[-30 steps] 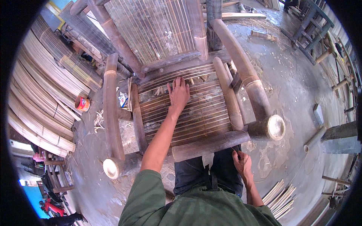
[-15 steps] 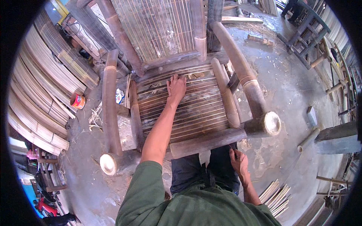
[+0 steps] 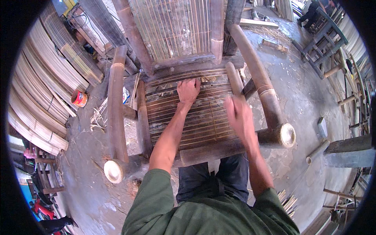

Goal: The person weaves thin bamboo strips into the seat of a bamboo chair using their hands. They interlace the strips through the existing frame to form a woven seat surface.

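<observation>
My left hand [image 3: 188, 90] lies palm down, arm stretched straight ahead, fingers curled at the tips. My right hand [image 3: 239, 117] hovers open and blurred, forearm angled inward.

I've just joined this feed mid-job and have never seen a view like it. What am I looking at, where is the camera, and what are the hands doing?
There is no machine here: a person works with bare hands, and a wide fisheye camera on their head looks down, so straight edges bend near the rim. Below them stands a bamboo chair with thick pole armrests and a slatted seat. The left hand lies flat on the slats near the back of the seat. The right hand is above the seat's right side, blurred, and I cannot tell whether it holds anything. Stacked bamboo strips lie at the left, and a small orange can stands on the concrete floor.
</observation>
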`<state>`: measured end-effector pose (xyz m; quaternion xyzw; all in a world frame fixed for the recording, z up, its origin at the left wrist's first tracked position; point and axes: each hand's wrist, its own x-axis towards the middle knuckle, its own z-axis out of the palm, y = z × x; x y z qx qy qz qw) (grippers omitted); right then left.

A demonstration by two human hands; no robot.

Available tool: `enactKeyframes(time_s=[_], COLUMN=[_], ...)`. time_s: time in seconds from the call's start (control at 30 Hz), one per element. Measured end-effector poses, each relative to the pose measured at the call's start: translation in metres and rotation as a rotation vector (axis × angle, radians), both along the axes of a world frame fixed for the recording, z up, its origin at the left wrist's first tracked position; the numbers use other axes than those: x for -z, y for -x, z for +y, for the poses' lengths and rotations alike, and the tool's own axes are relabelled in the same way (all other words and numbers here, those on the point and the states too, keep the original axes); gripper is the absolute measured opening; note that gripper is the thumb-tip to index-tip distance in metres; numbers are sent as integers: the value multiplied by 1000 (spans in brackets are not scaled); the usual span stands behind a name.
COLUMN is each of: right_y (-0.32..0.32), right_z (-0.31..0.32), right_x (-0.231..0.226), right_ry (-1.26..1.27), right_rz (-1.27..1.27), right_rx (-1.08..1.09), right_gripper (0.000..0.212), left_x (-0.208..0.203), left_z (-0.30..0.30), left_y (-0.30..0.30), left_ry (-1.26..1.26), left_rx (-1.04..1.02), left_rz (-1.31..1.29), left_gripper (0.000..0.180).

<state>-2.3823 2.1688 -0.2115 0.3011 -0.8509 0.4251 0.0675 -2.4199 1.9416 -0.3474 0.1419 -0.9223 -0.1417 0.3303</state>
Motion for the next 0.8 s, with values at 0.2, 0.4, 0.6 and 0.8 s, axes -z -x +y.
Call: enactKeyframes(time_s=[0.2,0.4,0.6,0.8], right_y=[150,152,170,147], right_z=[-77,-113,-107,-99], right_x=[128,120,139,143], right_ry=[-561,-624,-540,-382], right_rz=[367,-387,-484,-236], right_rx=[36,17,24,6], right_gripper=[46,75,82,58], left_x=[-6,-3,-6,7], left_z=[13,3,5,1], left_y=[16,3,6,1], left_ry=[-25,-34,-26,-28], left_rx=[75,20,43,41], left_rz=[15,-9,-15,-66], left_gripper=[21,22,20,17])
